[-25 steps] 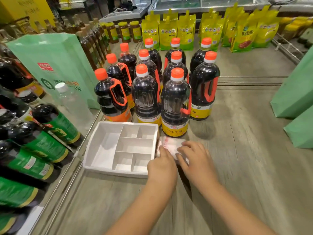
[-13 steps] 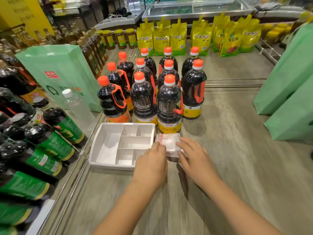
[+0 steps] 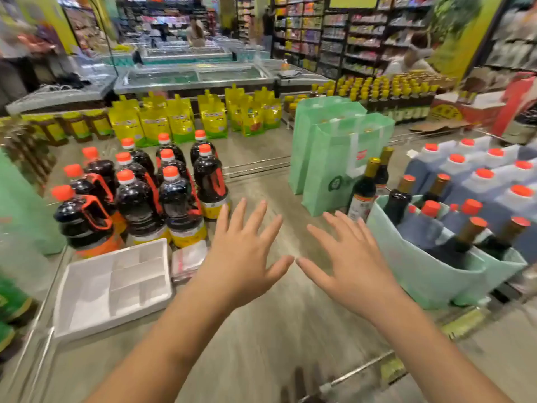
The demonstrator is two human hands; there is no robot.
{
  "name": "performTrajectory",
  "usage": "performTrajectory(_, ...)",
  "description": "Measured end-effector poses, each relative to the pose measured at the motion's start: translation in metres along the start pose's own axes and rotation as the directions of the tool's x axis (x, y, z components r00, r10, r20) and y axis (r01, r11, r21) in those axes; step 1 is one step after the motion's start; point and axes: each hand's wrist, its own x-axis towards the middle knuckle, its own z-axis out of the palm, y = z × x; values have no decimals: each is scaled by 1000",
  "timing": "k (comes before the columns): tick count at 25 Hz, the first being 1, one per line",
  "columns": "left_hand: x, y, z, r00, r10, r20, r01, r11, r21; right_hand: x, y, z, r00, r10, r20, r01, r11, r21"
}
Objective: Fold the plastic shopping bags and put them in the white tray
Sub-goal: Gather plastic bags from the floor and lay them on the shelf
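Note:
A small folded plastic bag, clear with red print, lies on the grey shelf just right of the white tray. The tray has several compartments, and nothing shows in any of them. My left hand hovers flat with fingers spread, its edge just right of the folded bag, holding nothing. My right hand is spread the same way beside it, thumbs almost touching, over bare shelf.
Dark soy-sauce bottles with orange caps crowd behind the tray and bag. Green shopping bags stand at the right; nearer ones hold bottles. A green bag stands at the left. Yellow pouches line the back.
Both hands have let go of the folded bag and lifted away to the right, fingers spread. My view has swung up and right, showing the store and the green bags.

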Motion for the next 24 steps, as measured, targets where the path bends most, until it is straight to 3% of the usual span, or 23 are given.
performTrajectory(3,2,61,-3,976,216,-21,-217,976,-36,-61,28,-38,982,180,-57,-184,979,-83)
performTrajectory(6,5,139,-10,905,425,-38,-426,903,-60,-149,69,-72,905,409,-114,-423,893,-151)
performTrajectory(12,-2,313,-36,696,715,-67,-718,696,-28,-321,150,-136,597,779,-192,-801,569,-183)
performTrajectory(17,-16,463,-39,531,847,-25,-846,532,31,-438,217,-155,404,854,-327,-914,387,-118)
performTrajectory(20,-21,578,-31,454,891,-10,-890,454,30,-512,280,-161,270,908,-321,-962,265,-59)
performTrajectory(24,-28,715,-20,383,922,61,-924,382,37,-599,365,-179,160,957,-242,-987,154,-43)
